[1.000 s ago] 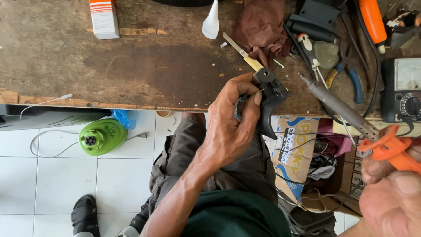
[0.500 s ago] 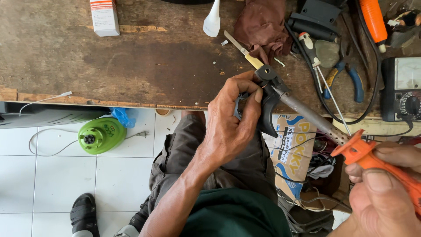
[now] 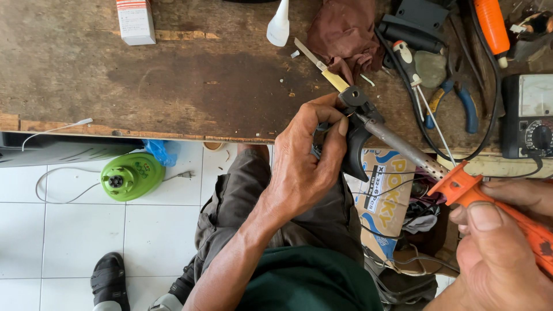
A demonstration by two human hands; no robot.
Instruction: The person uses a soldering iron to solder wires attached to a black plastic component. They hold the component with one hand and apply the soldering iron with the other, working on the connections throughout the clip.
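Head view: person seated at a worn wooden bench [image 3: 173, 86].
Left hand [image 3: 305, 167]: clenched around a small black plastic part [image 3: 356, 147], held at the bench edge.
Right hand [image 3: 501, 247]: gripping the orange handle of a soldering iron [image 3: 461, 184]; its metal tip touches the part just above the left fingers.
Risk: likely a burnt fingertip or melted plastic, should the tip slip sideways.
Beyond the hands: yellow-handled knife [image 3: 322, 69], blue pliers [image 3: 461, 106].
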